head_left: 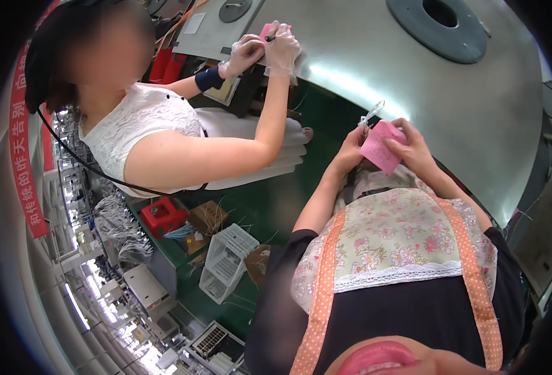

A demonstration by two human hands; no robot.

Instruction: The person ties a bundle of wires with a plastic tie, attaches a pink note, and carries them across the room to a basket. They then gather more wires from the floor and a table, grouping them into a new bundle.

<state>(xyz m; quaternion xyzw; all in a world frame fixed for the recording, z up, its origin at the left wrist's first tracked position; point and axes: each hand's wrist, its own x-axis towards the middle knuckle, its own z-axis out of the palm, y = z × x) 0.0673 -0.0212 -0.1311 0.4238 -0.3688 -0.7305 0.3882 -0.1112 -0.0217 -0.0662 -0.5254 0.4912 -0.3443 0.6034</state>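
Above my lap, at the near edge of the metal table, I hold a pink slip of paper with faint markings; it may be a small pad. My right hand is closed round its right side, with the thumb across its face. At its left edge are the bent fingers of my left hand, closed on it; the slip partly covers them. A clear looped strip, perhaps plastic, rises beside my left fingertips. I cannot tell whether those fingers grip it too.
The metal table curves around in front, bearing a dark ring-shaped disc. At the left a person in thin gloves holds a pen over pink paper. A white basket and a red container stand behind.
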